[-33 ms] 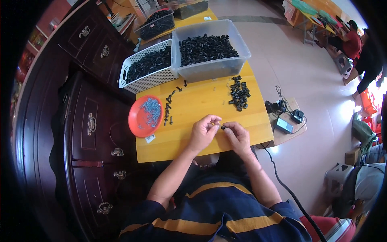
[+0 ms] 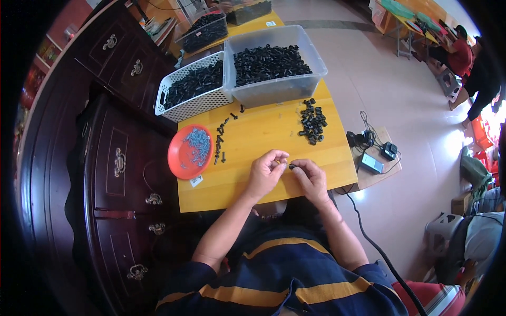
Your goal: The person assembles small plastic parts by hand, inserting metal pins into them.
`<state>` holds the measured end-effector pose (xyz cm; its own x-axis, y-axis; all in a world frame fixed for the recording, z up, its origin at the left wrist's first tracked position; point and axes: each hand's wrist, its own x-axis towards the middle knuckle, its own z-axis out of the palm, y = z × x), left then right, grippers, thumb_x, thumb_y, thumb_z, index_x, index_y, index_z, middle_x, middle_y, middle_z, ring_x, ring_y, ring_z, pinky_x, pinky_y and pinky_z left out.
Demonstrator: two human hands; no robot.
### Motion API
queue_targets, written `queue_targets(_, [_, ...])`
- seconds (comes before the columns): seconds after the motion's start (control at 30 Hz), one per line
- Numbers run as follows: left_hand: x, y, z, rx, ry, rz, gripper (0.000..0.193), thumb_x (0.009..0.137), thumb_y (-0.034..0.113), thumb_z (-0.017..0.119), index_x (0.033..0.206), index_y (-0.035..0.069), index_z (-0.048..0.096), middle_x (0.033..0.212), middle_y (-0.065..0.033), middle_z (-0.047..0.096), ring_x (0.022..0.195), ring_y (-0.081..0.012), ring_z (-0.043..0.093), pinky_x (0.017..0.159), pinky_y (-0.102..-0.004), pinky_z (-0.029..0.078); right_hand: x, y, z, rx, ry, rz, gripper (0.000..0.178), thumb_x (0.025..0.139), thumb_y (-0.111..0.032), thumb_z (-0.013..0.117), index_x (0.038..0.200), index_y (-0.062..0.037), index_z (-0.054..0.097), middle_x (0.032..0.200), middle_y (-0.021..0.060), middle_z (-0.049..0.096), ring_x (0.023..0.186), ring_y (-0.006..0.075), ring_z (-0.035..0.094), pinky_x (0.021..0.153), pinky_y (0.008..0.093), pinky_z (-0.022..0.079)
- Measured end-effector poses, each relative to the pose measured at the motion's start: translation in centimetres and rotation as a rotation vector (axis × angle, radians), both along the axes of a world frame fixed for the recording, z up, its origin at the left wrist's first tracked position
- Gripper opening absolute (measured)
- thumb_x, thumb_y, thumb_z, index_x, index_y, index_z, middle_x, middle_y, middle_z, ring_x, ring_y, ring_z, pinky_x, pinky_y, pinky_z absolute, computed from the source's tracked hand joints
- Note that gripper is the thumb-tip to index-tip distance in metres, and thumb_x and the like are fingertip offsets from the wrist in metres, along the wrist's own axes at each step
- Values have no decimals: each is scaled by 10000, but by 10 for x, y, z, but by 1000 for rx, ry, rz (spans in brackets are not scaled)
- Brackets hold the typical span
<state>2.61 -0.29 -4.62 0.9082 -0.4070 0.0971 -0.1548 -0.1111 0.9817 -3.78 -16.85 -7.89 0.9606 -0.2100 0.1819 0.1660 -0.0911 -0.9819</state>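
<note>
Just above the yellow table, near its front edge, my two hands are close together. My right hand pinches a small black plastic part between thumb and fingertips. My left hand is beside it with curled fingers, thumb toward the index finger; whatever it pinches is too small to make out. A loose pile of short black parts lies beyond my right hand. To the left, a line of thin black pieces runs beside a red plate holding many small silvery screws.
A clear bin and a white perforated basket, both full of black parts, stand at the table's far side. A dark wooden cabinet borders the left. Devices with cables sit at right; other people are far right.
</note>
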Motion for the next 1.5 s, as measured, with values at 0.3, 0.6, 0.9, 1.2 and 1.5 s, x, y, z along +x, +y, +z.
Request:
queue_targets(0.3, [-2, 0, 9, 43, -58, 3, 244, 891, -46, 682, 1122, 27, 658, 898, 21, 661, 768, -23, 597, 709, -189, 512, 1, -4, -6, 17, -9, 12, 151, 937, -49, 671, 1079, -6, 702, 910, 83, 699, 814, 135, 661, 745, 276, 533])
queue_targets(0.6, [-3, -1, 11, 53, -53, 9, 262, 890, -46, 690, 1140, 20, 646, 896, 15, 663, 777, -29, 601, 713, -191, 512, 1, -6, -7, 83, 6, 30, 141, 944, -61, 676, 1072, -9, 703, 896, 75, 703, 812, 138, 664, 735, 277, 532])
queue_targets(0.9, [-3, -1, 13, 80, -26, -1, 260, 893, -47, 690, 1142, 10, 640, 906, 9, 664, 793, -37, 605, 739, -198, 514, 1, -9, -4, 28, -3, 41, 148, 928, -66, 687, 1067, -20, 703, 911, 108, 712, 812, 186, 688, 738, 299, 540])
queue_targets(1.2, [-6, -4, 16, 102, -18, -31, 273, 893, -47, 692, 1153, 15, 637, 906, 11, 657, 796, -35, 602, 741, -194, 505, 1, -11, -4, 71, 11, 65, 148, 931, -66, 683, 1069, -16, 704, 920, 113, 710, 832, 189, 687, 753, 301, 538])
queue_targets(1.5, [9, -5, 24, 114, 147, -241, 248, 898, -3, 721, 1134, 17, 646, 875, 26, 661, 773, -21, 598, 720, -182, 499, -1, -22, -7, 288, 102, 201, 155, 973, -80, 669, 1112, -17, 694, 970, 35, 702, 890, 103, 630, 805, 254, 516])
